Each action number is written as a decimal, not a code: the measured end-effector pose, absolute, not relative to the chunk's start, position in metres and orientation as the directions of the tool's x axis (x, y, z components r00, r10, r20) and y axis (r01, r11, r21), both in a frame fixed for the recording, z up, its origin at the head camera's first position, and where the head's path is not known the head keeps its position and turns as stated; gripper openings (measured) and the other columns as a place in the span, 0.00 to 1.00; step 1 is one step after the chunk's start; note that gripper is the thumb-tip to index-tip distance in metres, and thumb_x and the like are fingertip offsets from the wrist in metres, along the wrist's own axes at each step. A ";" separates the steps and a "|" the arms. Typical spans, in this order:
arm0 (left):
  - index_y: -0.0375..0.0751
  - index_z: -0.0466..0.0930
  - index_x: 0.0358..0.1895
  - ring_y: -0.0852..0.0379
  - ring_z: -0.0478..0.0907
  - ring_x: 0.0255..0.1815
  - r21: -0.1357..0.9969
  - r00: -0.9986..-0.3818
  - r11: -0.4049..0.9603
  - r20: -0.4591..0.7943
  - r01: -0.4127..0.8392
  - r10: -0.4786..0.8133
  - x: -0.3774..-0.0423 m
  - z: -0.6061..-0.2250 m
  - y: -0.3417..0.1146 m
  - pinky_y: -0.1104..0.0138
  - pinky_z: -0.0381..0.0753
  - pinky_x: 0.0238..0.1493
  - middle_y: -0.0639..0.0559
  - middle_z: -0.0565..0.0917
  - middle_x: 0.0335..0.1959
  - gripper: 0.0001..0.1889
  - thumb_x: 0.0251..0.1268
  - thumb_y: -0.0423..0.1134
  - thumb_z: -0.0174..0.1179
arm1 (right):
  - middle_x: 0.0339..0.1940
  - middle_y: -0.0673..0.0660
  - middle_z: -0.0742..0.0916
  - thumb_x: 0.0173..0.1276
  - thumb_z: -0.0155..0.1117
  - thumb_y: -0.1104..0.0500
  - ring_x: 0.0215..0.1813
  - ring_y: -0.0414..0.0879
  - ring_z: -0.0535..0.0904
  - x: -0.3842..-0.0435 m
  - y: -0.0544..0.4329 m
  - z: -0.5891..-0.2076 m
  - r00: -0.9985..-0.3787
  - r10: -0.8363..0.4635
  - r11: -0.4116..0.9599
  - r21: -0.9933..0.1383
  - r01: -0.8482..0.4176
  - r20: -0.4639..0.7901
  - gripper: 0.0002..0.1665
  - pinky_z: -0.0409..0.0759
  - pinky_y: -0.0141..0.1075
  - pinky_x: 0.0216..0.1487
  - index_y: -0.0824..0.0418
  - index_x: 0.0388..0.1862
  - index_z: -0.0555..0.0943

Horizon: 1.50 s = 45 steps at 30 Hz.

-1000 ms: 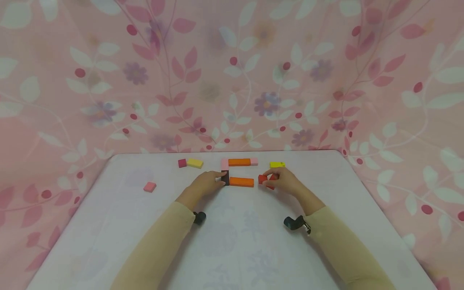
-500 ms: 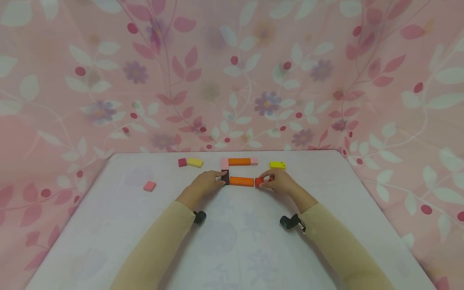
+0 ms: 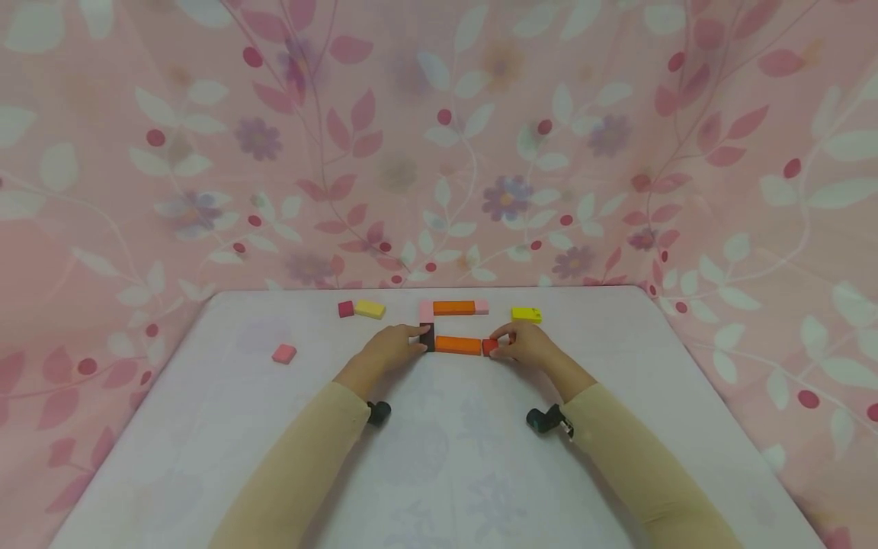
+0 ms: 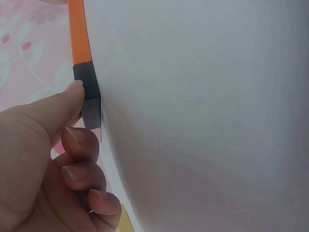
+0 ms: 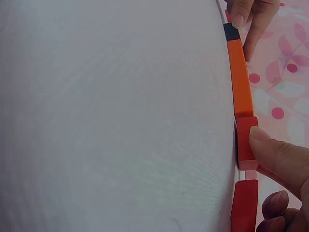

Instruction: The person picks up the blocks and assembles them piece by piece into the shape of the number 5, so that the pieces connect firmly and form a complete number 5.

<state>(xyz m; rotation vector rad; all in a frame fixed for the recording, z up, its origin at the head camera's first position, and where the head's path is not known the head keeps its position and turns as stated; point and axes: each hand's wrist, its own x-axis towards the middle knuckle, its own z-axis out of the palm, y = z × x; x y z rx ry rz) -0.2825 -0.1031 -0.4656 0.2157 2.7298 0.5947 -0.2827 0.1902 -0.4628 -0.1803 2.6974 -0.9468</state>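
With thumb and fingers my left hand (image 3: pixel 391 347) pinches a black block (image 3: pixel 427 337) at the left end of a long orange block (image 3: pixel 458 346). At that orange block's right end sits a red block (image 3: pixel 490 348), gripped by my right hand (image 3: pixel 533 345); in the right wrist view the thumb lies on its near face. A second red block (image 5: pixel 244 205) stands beside it, below the right fingers in that view and mostly hidden by the hand in the head view. Behind the black block a pink block (image 3: pixel 426 310) meets another orange block (image 3: pixel 454 308), which ends at a small pink block (image 3: pixel 482 306).
At the back right lies a bright yellow block (image 3: pixel 526 314). A crimson cube (image 3: pixel 346 309) touches a pale yellow block (image 3: pixel 370 309) at the back left. One salmon-pink block (image 3: pixel 284 354) is farther left. A flowered cloth (image 3: pixel 439 152) hangs behind the white table (image 3: pixel 439 473).
My right hand has brought the red block leftward and nearer, up to the orange block's right end. My left hand has stayed on the black block.
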 end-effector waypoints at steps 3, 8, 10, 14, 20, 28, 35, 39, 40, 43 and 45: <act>0.69 0.65 0.74 0.42 0.64 0.74 0.425 -0.934 0.901 -0.283 0.083 0.219 -0.282 -0.465 -0.103 0.45 0.61 0.72 0.47 0.70 0.73 0.29 0.72 0.52 0.60 | 0.35 0.58 0.77 0.58 0.79 0.50 0.35 0.51 0.73 -0.282 0.189 -0.462 -0.955 -0.197 0.782 -0.623 -0.018 -0.220 0.23 0.70 0.36 0.32 0.52 0.53 0.87; 0.68 0.65 0.74 0.42 0.64 0.74 0.415 -0.934 0.905 -0.276 0.099 0.228 -0.279 -0.463 -0.103 0.45 0.61 0.72 0.46 0.70 0.73 0.28 0.73 0.51 0.59 | 0.39 0.58 0.79 0.58 0.79 0.50 0.38 0.51 0.73 -0.283 0.188 -0.461 -0.955 -0.200 0.788 -0.615 -0.023 -0.220 0.23 0.72 0.36 0.34 0.52 0.53 0.87; 0.69 0.65 0.74 0.43 0.64 0.74 0.414 -0.933 0.905 -0.278 0.097 0.227 -0.278 -0.463 -0.103 0.46 0.61 0.72 0.46 0.70 0.73 0.28 0.74 0.51 0.58 | 0.40 0.58 0.80 0.58 0.79 0.50 0.39 0.51 0.73 -0.283 0.188 -0.462 -0.954 -0.204 0.791 -0.611 -0.029 -0.219 0.23 0.73 0.37 0.35 0.52 0.53 0.87; 0.68 0.66 0.74 0.43 0.65 0.73 0.425 -0.934 0.901 -0.276 0.092 0.226 -0.278 -0.464 -0.103 0.46 0.62 0.72 0.45 0.71 0.72 0.28 0.73 0.51 0.59 | 0.39 0.58 0.79 0.58 0.79 0.49 0.38 0.51 0.73 -0.283 0.187 -0.462 -0.955 -0.197 0.792 -0.610 -0.021 -0.222 0.23 0.73 0.36 0.35 0.52 0.53 0.87; 0.69 0.67 0.73 0.43 0.66 0.72 0.416 -0.937 0.904 -0.266 0.102 0.228 -0.279 -0.466 -0.103 0.47 0.62 0.72 0.46 0.71 0.72 0.27 0.73 0.52 0.59 | 0.37 0.58 0.77 0.59 0.79 0.51 0.37 0.51 0.73 -0.283 0.186 -0.462 -0.955 -0.193 0.783 -0.622 -0.011 -0.227 0.23 0.71 0.36 0.33 0.53 0.53 0.87; 0.68 0.66 0.74 0.42 0.65 0.73 0.430 -0.936 0.898 -0.270 0.093 0.226 -0.280 -0.467 -0.104 0.45 0.61 0.72 0.45 0.70 0.73 0.28 0.73 0.52 0.59 | 0.37 0.58 0.77 0.59 0.79 0.50 0.38 0.51 0.73 -0.282 0.186 -0.461 -0.955 -0.187 0.791 -0.611 -0.008 -0.230 0.24 0.71 0.36 0.34 0.52 0.54 0.87; 0.68 0.66 0.74 0.42 0.64 0.73 0.437 -0.937 0.895 -0.266 0.093 0.227 -0.280 -0.467 -0.103 0.45 0.61 0.72 0.46 0.70 0.73 0.28 0.73 0.52 0.59 | 0.38 0.59 0.77 0.60 0.77 0.49 0.35 0.51 0.72 -0.284 0.188 -0.459 -0.958 -0.213 0.793 -0.607 -0.056 -0.189 0.25 0.70 0.37 0.33 0.53 0.56 0.86; 0.69 0.66 0.74 0.42 0.64 0.74 0.441 -0.936 0.893 -0.270 0.087 0.225 -0.280 -0.467 -0.104 0.45 0.61 0.72 0.45 0.70 0.73 0.28 0.73 0.52 0.59 | 0.40 0.59 0.76 0.64 0.74 0.50 0.36 0.51 0.72 -0.285 0.188 -0.455 -0.959 -0.228 0.785 -0.615 -0.078 -0.169 0.21 0.72 0.38 0.33 0.53 0.55 0.86; 0.69 0.66 0.74 0.42 0.64 0.74 0.441 -0.936 0.893 -0.271 0.086 0.224 -0.281 -0.468 -0.104 0.45 0.61 0.72 0.45 0.70 0.73 0.28 0.73 0.52 0.59 | 0.39 0.59 0.76 0.64 0.74 0.50 0.35 0.51 0.72 -0.285 0.187 -0.454 -0.959 -0.230 0.782 -0.618 -0.081 -0.166 0.20 0.71 0.37 0.32 0.53 0.54 0.86; 0.69 0.66 0.74 0.41 0.64 0.73 0.442 -0.937 0.893 -0.271 0.084 0.222 -0.281 -0.468 -0.103 0.44 0.61 0.72 0.45 0.70 0.73 0.28 0.73 0.52 0.59 | 0.36 0.58 0.75 0.66 0.72 0.51 0.31 0.50 0.72 -0.285 0.185 -0.453 -0.955 -0.248 0.779 -0.620 -0.096 -0.164 0.18 0.71 0.36 0.29 0.53 0.53 0.87; 0.69 0.66 0.74 0.41 0.64 0.73 0.442 -0.937 0.893 -0.273 0.081 0.220 -0.281 -0.468 -0.103 0.44 0.61 0.72 0.45 0.70 0.73 0.28 0.73 0.52 0.59 | 0.33 0.58 0.75 0.67 0.71 0.51 0.27 0.49 0.72 -0.286 0.182 -0.453 -0.950 -0.261 0.774 -0.624 -0.102 -0.169 0.17 0.71 0.36 0.28 0.53 0.53 0.87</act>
